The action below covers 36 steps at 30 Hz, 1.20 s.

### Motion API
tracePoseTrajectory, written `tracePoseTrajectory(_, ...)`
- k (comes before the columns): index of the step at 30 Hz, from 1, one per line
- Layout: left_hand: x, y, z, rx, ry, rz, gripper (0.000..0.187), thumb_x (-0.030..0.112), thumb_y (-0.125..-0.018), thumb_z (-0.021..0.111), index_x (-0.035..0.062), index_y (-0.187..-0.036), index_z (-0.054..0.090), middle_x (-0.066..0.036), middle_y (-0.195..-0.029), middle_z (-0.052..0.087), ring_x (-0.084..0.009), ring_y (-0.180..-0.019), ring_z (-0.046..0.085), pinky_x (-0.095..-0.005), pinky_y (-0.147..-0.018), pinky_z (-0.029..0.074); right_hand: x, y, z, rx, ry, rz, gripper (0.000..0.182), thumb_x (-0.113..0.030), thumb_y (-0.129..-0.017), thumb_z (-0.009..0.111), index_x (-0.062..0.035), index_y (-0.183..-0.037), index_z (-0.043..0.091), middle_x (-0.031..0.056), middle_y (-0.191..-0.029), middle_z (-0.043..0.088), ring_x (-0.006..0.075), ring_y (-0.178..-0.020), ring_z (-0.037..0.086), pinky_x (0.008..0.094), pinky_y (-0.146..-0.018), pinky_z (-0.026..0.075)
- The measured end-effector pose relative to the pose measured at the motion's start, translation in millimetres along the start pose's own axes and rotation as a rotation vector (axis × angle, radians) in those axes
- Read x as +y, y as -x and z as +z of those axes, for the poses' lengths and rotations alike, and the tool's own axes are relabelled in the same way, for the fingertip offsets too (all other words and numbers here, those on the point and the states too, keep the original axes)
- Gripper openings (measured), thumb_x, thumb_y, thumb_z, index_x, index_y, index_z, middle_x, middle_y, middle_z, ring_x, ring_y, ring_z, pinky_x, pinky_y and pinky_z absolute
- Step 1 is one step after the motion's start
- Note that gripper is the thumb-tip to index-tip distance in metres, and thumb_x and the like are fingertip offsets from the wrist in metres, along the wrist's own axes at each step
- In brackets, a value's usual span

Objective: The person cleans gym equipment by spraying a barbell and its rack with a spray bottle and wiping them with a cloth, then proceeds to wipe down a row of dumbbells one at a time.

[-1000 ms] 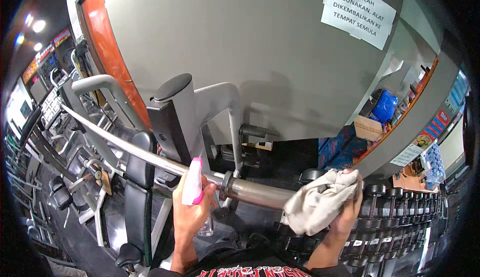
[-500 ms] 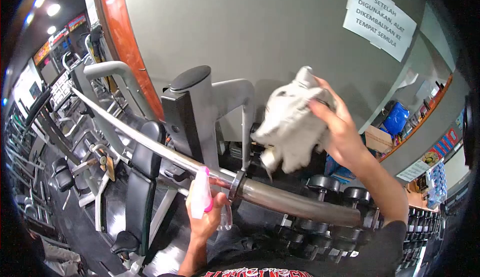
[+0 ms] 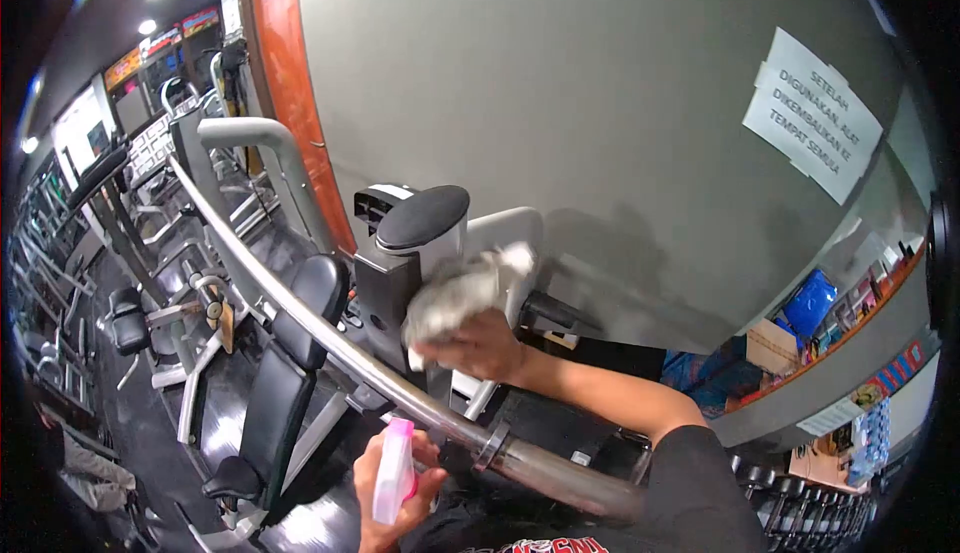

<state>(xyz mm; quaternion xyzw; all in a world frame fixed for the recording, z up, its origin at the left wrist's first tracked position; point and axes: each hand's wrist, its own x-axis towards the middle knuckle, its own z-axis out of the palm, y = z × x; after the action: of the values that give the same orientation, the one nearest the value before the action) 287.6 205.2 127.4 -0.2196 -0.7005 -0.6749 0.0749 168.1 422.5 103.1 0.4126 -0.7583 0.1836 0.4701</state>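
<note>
My right hand [image 3: 480, 346] is closed on a whitish cloth [image 3: 462, 295], which lies against the side of a grey machine upright [image 3: 388, 293] below its round black cap. The cloth is slightly blurred. Below the long metal bar [image 3: 335, 340], my left hand [image 3: 385, 483] is wrapped round a clear spray bottle with a pink and white head [image 3: 395, 473]. The barbell's collar [image 3: 490, 447] sits just right of the bottle.
A black padded bench [image 3: 275, 403] stands left of the bar. Other gym machines fill the far left. A grey wall [image 3: 560, 103] with a paper sign [image 3: 815, 113] rises behind. Dumbbells [image 3: 800, 508] line the lower right, below a shelf with a blue bag [image 3: 810, 299].
My right hand has moved left and down with the cloth, from in front of the wall to the upright. My left hand and the bottle appear slightly lower. The view has shifted.
</note>
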Motion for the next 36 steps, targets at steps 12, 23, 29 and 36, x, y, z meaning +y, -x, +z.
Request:
tracePoseTrajectory(12, 13, -10, 1, 0.055, 0.259, -0.147, 0.045, 0.022, -0.075, 0.077, -0.0037, -0.102, 0.052, -0.011, -0.085, 0.061, -0.0142, -0.069, 0.060, -0.0247, -0.060, 0.048, 15, -32, -54, 0.472, -0.371, 0.465, 0.037, 0.006, -0.075, 0.047, 0.0017, -0.111, 0.048, 0.0162, -0.106, 0.054, 0.0254, -0.100, 0.057, 0.0351, -0.089, 0.044)
tracePoseTrajectory(23, 9, -22, 5, -0.094, 0.188, -0.114, 0.040, 0.019, -0.076, 0.076, -0.0042, -0.100, 0.054, -0.010, -0.086, 0.062, -0.0131, -0.069, 0.060, -0.0239, -0.061, 0.047, 24, -147, -78, -0.227, -0.314, 0.255, 0.040, 0.006, -0.071, 0.052, -0.0128, -0.105, 0.061, 0.0105, -0.102, 0.061, 0.0301, -0.099, 0.059, 0.0387, -0.085, 0.048)
tracePoseTrajectory(29, 5, -17, 3, -0.043, 0.122, -0.070, 0.040, 0.020, -0.076, 0.076, -0.0040, -0.099, 0.054, -0.010, -0.086, 0.062, -0.0129, -0.070, 0.060, -0.0241, -0.062, 0.047, 51, -114, -91, -0.043, -0.197, 0.483, 0.040, 0.008, -0.074, 0.051, -0.0091, -0.109, 0.059, 0.0143, -0.104, 0.061, 0.0345, -0.092, 0.061, 0.0390, -0.079, 0.050)
tracePoseTrajectory(36, -1, -15, 10, -0.060, 0.153, -0.114, 0.041, 0.019, -0.077, 0.075, -0.0043, -0.101, 0.053, -0.011, -0.087, 0.062, -0.0127, -0.070, 0.060, -0.0245, -0.061, 0.047, 7, -39, -17, 0.253, -0.041, 0.198, 0.040, -0.005, -0.074, 0.066, -0.0191, -0.112, 0.064, 0.0072, -0.110, 0.062, 0.0365, -0.102, 0.059, 0.0431, -0.089, 0.049)
